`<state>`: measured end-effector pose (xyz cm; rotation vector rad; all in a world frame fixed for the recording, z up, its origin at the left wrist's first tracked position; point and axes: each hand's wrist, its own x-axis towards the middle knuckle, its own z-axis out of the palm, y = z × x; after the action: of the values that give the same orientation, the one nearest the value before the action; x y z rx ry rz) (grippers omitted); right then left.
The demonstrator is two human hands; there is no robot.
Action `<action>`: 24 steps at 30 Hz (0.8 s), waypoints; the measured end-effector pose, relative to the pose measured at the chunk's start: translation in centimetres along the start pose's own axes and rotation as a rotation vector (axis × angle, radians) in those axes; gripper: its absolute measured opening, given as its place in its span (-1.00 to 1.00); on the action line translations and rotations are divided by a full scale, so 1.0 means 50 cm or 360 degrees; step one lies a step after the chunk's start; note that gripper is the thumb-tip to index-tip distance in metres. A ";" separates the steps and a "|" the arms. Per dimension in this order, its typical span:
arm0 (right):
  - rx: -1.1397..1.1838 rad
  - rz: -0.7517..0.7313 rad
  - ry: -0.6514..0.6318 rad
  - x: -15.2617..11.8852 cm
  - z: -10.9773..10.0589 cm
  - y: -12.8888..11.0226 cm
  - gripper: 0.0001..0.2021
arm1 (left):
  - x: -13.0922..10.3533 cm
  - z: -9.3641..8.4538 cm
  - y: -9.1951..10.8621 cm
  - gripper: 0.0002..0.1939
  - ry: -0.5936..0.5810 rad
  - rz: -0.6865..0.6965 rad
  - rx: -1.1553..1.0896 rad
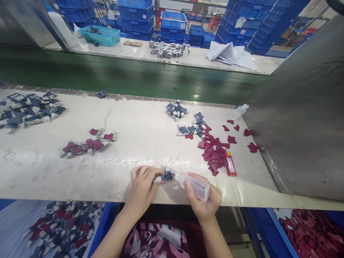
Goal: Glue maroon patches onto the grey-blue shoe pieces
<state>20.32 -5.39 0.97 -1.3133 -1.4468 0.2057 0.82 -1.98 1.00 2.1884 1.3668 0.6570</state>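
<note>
At the front edge of the white table (139, 139), my left hand (143, 182) is closed on a dark blue and grey part (167, 176). My right hand (205, 200) grips a clear squeeze bottle (196, 187), tilted with its nozzle at the right side of that part. A pile of dark red pieces (215, 156) lies to the right, beyond the bottle, beside a red and yellow box (231, 164). Blue-grey parts (176, 109) lie farther back, and parts with red tops (86, 145) are on the left.
A large heap of blue-grey parts (29, 109) is at the far left. A metal panel (303, 118) bounds the right side. Below the edge are bins of finished-looking mixed parts (64, 225) and red pieces (314, 233). A green strip (120, 79) runs behind the table.
</note>
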 end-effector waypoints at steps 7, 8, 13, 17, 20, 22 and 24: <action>-0.0018 -0.0011 0.0053 0.000 -0.003 -0.003 -0.85 | 0.000 -0.001 0.004 -0.85 0.0038 0.0008 0.0035; -0.0017 -0.0015 0.0053 -0.001 -0.003 -0.003 -0.85 | 0.000 -0.001 0.005 -0.84 0.0043 0.0012 0.0037; -0.0008 0.0006 0.0065 -0.006 -0.006 0.000 -0.83 | -0.001 0.000 0.005 -0.84 0.0052 0.0013 0.0045; 0.0003 0.0012 0.0081 -0.007 -0.007 0.000 -0.85 | -0.001 0.002 0.003 -0.85 0.0052 0.0006 0.0047; 0.0002 0.0014 0.0084 -0.006 -0.008 -0.001 -0.86 | -0.001 0.002 0.003 -0.86 0.0053 -0.0006 0.0046; 0.0003 0.0020 0.0098 -0.007 -0.009 -0.002 -0.88 | -0.001 0.001 0.004 -0.87 0.0050 -0.0013 0.0045; 0.0009 0.0054 0.0122 -0.010 -0.010 -0.002 -0.90 | 0.000 0.001 0.004 -0.87 0.0053 -0.0018 0.0043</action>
<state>20.53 -6.04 0.94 -1.3281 -1.3590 0.1798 1.01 -2.09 1.07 2.1986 1.4117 0.6772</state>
